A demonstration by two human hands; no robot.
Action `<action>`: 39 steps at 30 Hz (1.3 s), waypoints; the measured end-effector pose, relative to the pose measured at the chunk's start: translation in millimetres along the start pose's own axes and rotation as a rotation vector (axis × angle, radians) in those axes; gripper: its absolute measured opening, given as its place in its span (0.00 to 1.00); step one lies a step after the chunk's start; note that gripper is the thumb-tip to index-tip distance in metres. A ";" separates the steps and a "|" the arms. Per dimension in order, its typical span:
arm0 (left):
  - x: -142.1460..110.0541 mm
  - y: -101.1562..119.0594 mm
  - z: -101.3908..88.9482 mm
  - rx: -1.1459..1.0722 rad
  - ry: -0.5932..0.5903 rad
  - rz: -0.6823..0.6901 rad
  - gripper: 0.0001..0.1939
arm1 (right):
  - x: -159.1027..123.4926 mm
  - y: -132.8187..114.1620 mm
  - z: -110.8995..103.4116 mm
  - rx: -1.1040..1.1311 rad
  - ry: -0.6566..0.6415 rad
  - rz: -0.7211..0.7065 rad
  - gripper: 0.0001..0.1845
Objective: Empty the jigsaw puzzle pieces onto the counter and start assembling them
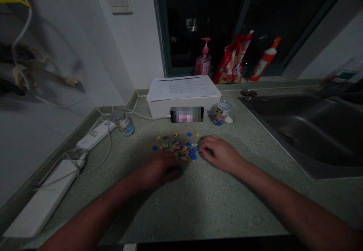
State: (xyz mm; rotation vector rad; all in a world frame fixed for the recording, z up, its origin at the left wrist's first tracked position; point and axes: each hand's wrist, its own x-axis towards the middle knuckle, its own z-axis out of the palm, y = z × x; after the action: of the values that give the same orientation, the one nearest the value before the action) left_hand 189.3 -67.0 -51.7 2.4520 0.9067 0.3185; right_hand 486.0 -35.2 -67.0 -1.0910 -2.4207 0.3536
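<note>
A loose heap of small jigsaw puzzle pieces (pixel 181 148), blue, yellow and pink, lies on the speckled green counter (pixel 198 213). Several single pieces are spread in a row behind it. At the heap's near left edge is my left hand (pixel 163 167), fingers curled and closed, with a small dark-blue puzzle piece (pixel 180 172) showing at the thumb tip. My right hand (pixel 217 150) rests on the counter at the heap's right edge. Its fingers are bent inward and closed, the tips beside the outermost pieces; what they hold, if anything, is hidden.
A cartoon-printed can (pixel 221 114) and a round lid (pixel 228 120) stand behind my right hand; another can (pixel 123 123) is left. Behind are a phone (pixel 187 114) with its screen blurred and a white box (pixel 184 92). Power strips (pixel 45 198) lie left; a sink (pixel 306 126) is right.
</note>
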 end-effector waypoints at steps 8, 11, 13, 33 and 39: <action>-8.7 -29.3 -9.0 0.082 0.312 -0.135 0.09 | -1.2 12.1 3.1 0.036 0.027 0.061 0.08; -12.2 -40.8 -18.2 0.148 0.328 -0.194 0.08 | -0.9 12.6 2.8 0.016 0.006 0.042 0.08; -13.1 -43.6 -22.4 0.187 0.311 -0.201 0.08 | -1.1 12.4 3.1 -0.004 0.013 0.027 0.06; -0.8 -30.4 4.2 0.183 0.195 -0.042 0.10 | -1.5 6.2 5.4 -0.040 0.092 0.001 0.06; 0.5 -28.5 1.2 0.185 0.185 -0.087 0.09 | -1.3 7.0 4.7 -0.030 0.092 -0.001 0.07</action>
State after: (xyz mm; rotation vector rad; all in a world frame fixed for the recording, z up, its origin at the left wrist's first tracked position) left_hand 174.7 -48.5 -67.8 2.5724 1.1652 0.4552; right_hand 488.8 -31.9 -74.3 -1.0947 -2.3525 0.2617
